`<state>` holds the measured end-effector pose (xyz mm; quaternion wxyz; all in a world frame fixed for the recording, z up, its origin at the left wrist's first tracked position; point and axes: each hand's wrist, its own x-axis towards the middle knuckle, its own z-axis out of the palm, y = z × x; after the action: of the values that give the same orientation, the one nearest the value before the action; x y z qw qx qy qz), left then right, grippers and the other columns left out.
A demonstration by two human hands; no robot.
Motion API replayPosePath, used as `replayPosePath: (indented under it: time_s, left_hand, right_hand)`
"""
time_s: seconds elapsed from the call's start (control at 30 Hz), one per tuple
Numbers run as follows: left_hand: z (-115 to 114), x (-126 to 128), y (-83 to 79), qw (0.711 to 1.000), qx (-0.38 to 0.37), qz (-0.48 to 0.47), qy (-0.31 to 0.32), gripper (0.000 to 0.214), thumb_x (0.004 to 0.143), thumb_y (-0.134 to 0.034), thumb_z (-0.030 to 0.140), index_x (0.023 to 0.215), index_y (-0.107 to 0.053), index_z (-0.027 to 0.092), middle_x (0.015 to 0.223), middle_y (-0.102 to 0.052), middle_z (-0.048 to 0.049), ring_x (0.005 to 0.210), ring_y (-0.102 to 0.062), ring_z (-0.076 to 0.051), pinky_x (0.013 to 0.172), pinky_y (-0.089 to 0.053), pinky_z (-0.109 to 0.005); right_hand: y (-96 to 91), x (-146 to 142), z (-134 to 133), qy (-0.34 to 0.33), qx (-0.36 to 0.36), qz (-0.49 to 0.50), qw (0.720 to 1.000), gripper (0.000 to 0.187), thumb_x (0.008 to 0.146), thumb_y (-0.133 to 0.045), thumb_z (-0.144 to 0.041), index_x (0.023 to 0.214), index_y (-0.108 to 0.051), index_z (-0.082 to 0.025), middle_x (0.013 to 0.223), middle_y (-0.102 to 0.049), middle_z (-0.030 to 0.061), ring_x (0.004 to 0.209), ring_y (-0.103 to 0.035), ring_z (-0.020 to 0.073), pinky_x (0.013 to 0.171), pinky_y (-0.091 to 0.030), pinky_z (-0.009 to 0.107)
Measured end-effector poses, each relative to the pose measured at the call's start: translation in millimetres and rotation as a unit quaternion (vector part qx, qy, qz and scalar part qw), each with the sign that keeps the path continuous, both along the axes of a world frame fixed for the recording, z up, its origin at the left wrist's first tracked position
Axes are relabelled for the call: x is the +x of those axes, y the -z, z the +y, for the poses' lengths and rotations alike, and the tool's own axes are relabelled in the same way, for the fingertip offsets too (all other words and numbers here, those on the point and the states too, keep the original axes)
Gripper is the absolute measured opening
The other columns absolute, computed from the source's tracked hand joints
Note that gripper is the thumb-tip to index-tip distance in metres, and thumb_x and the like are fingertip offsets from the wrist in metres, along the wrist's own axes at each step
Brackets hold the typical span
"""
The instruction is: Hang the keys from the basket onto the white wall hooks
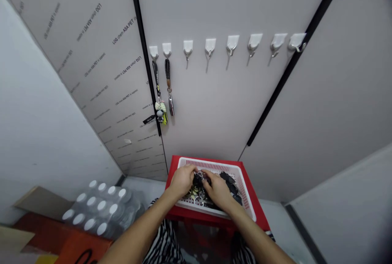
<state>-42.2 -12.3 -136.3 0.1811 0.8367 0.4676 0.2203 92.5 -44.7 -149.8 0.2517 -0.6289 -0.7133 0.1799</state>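
Dark keychains (197, 180) are sitting btwn L hand (183, 179) & R hand (219, 190), in/over white basket (248, 196). Fingers (191, 169) are curling inward; can't tell if gripping.

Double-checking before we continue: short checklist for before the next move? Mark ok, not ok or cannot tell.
1. Basket on red stool: ok.
2. Left hand and right hand at basket: ok.
3. Firm grip on black item: cannot tell, partly hidden.
4. Left strap on leftmost hook: ok.
5. Braided strap on second hook: ok.
6. Rightmost hook clear of black strip: not ok, overlaps in this view.
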Motion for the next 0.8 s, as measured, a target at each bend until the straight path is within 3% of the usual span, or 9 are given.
replayPosePath:
  time_s: [0.2,0.33,0.47,0.6,0.67,0.8]
  left_hand:
    - [4,-5,0.9,0.983,-0.066,-0.169,0.013,0.022,0.066,-0.031,0.011,0.074,-0.051,0.017,0.074,-0.055,0.0000,0.072,-0.048,-0.010,0.068,-0.036,-0.020]
    - [4,-9,-4.0,0.967,-0.090,-0.235,0.042,0.020,0.063,-0.032,0.008,0.071,-0.049,0.015,0.077,-0.053,-0.0010,0.075,-0.047,-0.009,0.071,-0.036,-0.021]
    - [-2,-5,-10.2,0.962,-0.101,-0.247,0.058,0.019,0.060,-0.034,0.005,0.064,-0.049,0.016,0.085,-0.051,-0.0018,0.083,-0.044,-0.010,0.078,-0.033,-0.023]
    - [-9,6,-6.9,0.952,-0.114,-0.280,0.048,0.019,0.060,-0.035,0.003,0.061,-0.050,0.016,0.086,-0.050,-0.0025,0.084,-0.044,-0.010,0.079,-0.033,-0.025]
    - [-11,11,-2.8,0.943,-0.139,-0.298,0.058,0.021,0.059,-0.036,0.003,0.065,-0.051,0.016,0.087,-0.050,-0.0024,0.084,-0.045,-0.010,0.080,-0.033,-0.025]
    - [-11,14,2.7,0.899,-0.253,-0.351,0.073,0.041,0.058,-0.036,0.000,0.094,-0.044,0.016,0.095,-0.050,-0.0035,0.085,-0.047,-0.010,0.077,-0.035,-0.024]
  right_hand:
    - [0.8,-2,0,-0.033,0.012,0.079,0.996,0.040,0.066,-0.036,-0.018,0.105,-0.040,-0.020,0.099,-0.052,0.0045,0.088,-0.046,0.0157,0.078,-0.032,0.029]
    - [-2.4,-2,-1,-0.028,0.004,0.157,0.987,0.041,0.067,-0.034,-0.017,0.107,-0.038,-0.018,0.092,-0.055,0.0050,0.084,-0.049,0.0141,0.077,-0.034,0.029]
    - [-8.8,-1,-1,-0.007,0.029,0.268,0.963,0.032,0.068,-0.036,-0.022,0.099,-0.044,-0.018,0.092,-0.054,0.0043,0.086,-0.048,0.0136,0.078,-0.034,0.028]
    - [-8.2,1,0,0.032,0.041,0.364,0.930,0.022,0.064,-0.045,-0.028,0.083,-0.050,-0.017,0.080,-0.057,0.0041,0.076,-0.051,0.0151,0.070,-0.039,0.028]
    - [-5.3,3,2,0.057,0.048,0.399,0.914,0.017,0.061,-0.049,-0.029,0.074,-0.051,-0.017,0.071,-0.057,0.0028,0.068,-0.051,0.0146,0.064,-0.040,0.027]
    - [-2.3,5,4,0.087,0.057,0.441,0.891,0.014,0.058,-0.052,-0.027,0.066,-0.048,-0.017,0.061,-0.052,-0.0009,0.058,-0.049,0.0119,0.057,-0.040,0.025]
